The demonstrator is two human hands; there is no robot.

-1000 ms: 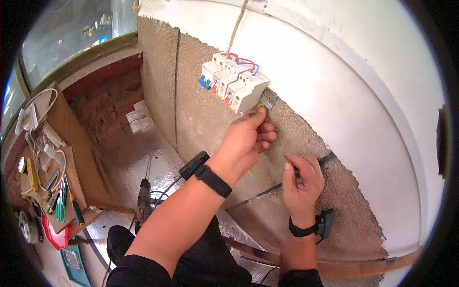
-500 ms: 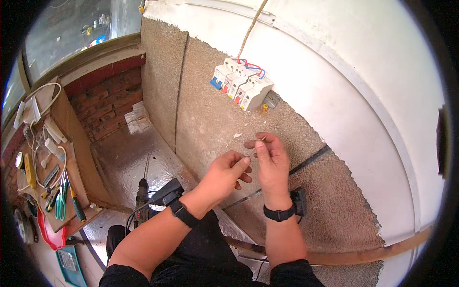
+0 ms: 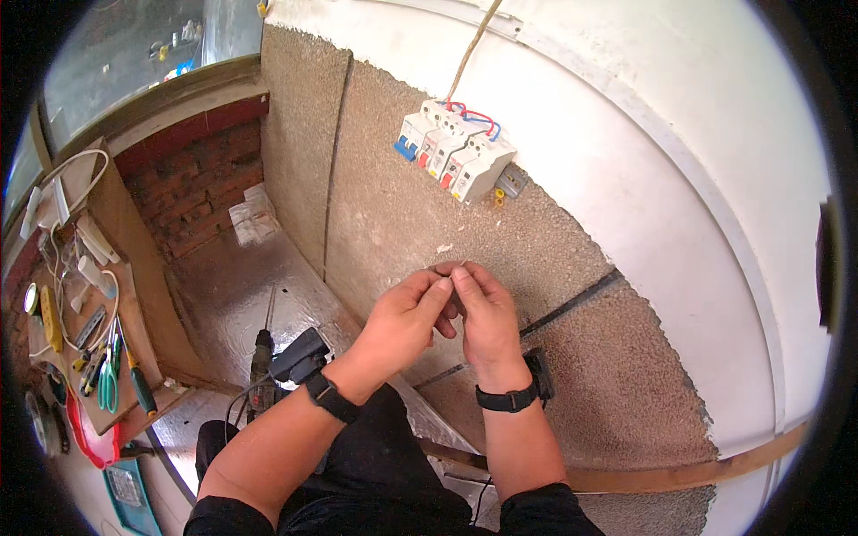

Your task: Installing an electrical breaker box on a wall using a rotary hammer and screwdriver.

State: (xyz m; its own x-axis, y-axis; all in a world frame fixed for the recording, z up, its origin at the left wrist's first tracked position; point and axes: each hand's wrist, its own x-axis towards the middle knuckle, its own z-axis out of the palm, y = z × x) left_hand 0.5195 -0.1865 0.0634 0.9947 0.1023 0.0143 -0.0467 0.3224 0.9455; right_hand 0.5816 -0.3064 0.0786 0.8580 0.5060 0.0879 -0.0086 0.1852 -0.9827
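My left hand (image 3: 407,317) and my right hand (image 3: 483,313) meet in front of a rough brown board (image 3: 393,214), fingertips pinched together on something too small to make out. Each wrist wears a black band with a small black device. Above them a row of white circuit breakers (image 3: 456,152) with blue levers and red and blue wires is mounted on the board, a tan cable (image 3: 469,49) running up from it. A small grey bracket with a yellow piece (image 3: 508,186) sits at the right end of the row.
A power drill (image 3: 261,357) lies on the shiny floor below left. A wooden board (image 3: 98,304) at the left carries pliers, screwdrivers, cables and a yellow tool. Behind it stands a brick wall (image 3: 192,192). White wall (image 3: 679,179) curves at the right.
My left hand came down from the bracket beside the breakers and joined my right hand, which rose from the dark strip on the board. The view shifted slightly.
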